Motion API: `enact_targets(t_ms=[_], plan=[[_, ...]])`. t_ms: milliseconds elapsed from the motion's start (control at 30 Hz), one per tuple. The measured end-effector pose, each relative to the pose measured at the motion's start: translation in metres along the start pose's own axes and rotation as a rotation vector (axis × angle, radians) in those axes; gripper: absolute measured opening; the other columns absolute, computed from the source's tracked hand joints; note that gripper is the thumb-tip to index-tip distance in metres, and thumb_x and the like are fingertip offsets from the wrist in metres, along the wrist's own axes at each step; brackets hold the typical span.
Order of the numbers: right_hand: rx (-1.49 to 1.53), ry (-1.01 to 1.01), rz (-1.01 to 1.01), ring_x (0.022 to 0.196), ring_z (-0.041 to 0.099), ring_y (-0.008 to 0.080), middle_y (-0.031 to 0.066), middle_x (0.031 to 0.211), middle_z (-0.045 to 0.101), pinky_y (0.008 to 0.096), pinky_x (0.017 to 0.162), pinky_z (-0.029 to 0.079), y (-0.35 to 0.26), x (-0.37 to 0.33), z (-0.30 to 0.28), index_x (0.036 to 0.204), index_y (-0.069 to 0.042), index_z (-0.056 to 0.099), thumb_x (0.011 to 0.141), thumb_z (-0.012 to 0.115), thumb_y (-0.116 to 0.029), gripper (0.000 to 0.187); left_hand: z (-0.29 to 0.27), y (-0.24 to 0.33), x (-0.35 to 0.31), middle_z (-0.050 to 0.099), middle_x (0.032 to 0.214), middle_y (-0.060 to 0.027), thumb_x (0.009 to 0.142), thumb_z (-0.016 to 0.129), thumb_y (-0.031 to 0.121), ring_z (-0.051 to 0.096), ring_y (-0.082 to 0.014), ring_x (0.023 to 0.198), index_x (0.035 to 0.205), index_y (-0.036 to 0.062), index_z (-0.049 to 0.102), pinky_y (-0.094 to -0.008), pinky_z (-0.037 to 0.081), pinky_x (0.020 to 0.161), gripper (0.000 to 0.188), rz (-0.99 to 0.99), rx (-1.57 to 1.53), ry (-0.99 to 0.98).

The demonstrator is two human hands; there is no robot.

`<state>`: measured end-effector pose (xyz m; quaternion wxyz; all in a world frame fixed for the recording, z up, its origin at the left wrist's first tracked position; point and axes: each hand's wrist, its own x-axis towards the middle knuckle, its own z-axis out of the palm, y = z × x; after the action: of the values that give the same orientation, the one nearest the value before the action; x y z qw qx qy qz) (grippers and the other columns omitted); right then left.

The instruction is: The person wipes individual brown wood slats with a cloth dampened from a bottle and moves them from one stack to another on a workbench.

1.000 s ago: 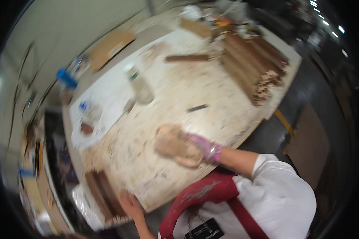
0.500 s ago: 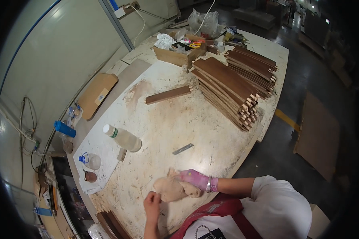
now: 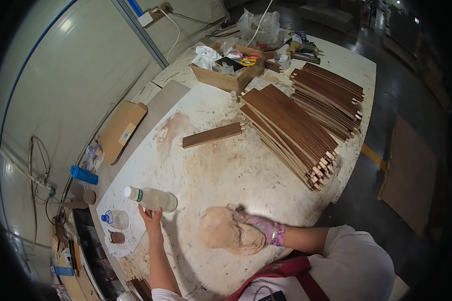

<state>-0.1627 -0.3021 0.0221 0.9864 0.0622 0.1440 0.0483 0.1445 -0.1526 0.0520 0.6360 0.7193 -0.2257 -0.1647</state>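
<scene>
Head view: the gloved right hand [image 3: 258, 226] grasps a cloth [image 3: 218, 231] on the table [image 3: 211, 168], bunched up, probably to make a thick pad. The left hand [image 3: 151, 220], fingers parted, is at the bottle [image 3: 158, 199]; I cannot tell whether it grips. The bottle's green band [image 3: 139, 195] shows nothing readable. Beyond, slats [image 3: 289, 123] lie stacked, likely to save room. The board [image 3: 121, 116] bears a pale label [image 3: 127, 133], too small to read.

1 head-worn fisheye view, the left of 2, looks forward and steeply down. The left hand [image 3: 152, 219] and right hand [image 3: 258, 227] lie near it, below its middle; the bench [image 3: 216, 175] spreads under and beyond them, with the wall [image 3: 70, 75] farther off past the left hand and the floor [image 3: 357, 181] past the right.
</scene>
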Motion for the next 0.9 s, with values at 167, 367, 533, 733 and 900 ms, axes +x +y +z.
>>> enact_targets(t_ms=[167,367,533,733,900], plan=[[0.095,-0.106,-0.068,0.100,0.060,0.0254,0.0099,0.112,0.062,0.0414,0.094,0.045,-0.032,0.002,0.001,0.120,-0.008,0.053,0.092,0.050,-0.027,0.033,0.029,-0.001,0.015,0.042,0.130,-0.0106,0.076,0.071,0.015,0.040,-0.0235,0.121,0.137,0.0066,0.026,-0.0349,0.028,0.103,0.076,-0.035,0.123,0.073],[-0.017,-0.152,-0.185,0.113,0.053,0.0241,0.0107,0.125,0.053,0.0395,0.097,0.043,-0.059,-0.001,0.041,0.125,-0.010,0.049,0.095,0.042,-0.035,0.040,0.041,0.012,0.006,0.045,0.127,-0.0186,0.067,0.075,0.015,0.048,-0.0306,0.114,0.129,0.0007,0.035,-0.0354,0.039,0.095,0.075,0.011,0.546,0.156],[-0.300,-0.116,-0.444,0.109,0.054,0.0215,0.0104,0.123,0.053,0.0371,0.095,0.045,-0.053,0.005,0.060,0.131,-0.008,0.040,0.095,0.045,-0.022,0.039,0.073,0.043,-0.053,0.051,0.106,-0.0148,0.059,0.075,0.015,0.052,-0.0328,0.098,0.126,0.0074,0.044,-0.0394,0.042,0.084,0.074,0.416,0.809,-0.109],[-0.706,0.063,-0.739,0.099,0.058,0.0171,0.0083,0.112,0.057,0.0312,0.082,0.051,-0.008,0.019,0.070,0.124,-0.007,0.043,0.093,0.049,-0.015,0.033,0.068,0.066,-0.083,0.049,0.093,-0.0091,0.058,0.073,0.013,0.051,-0.0258,0.089,0.127,0.0179,0.046,-0.0392,0.036,0.077,0.075,0.525,1.184,-0.145],[-0.351,0.071,-0.465,0.102,0.058,0.0224,0.0102,0.113,0.056,0.0366,0.087,0.051,-0.020,-0.001,0.059,0.122,-0.009,0.046,0.095,0.045,-0.018,0.029,0.048,0.099,-0.090,0.049,0.093,-0.0095,0.062,0.071,0.012,0.051,-0.0250,0.090,0.122,0.0219,0.052,-0.0393,0.036,0.077,0.063,0.676,1.450,-0.065]])
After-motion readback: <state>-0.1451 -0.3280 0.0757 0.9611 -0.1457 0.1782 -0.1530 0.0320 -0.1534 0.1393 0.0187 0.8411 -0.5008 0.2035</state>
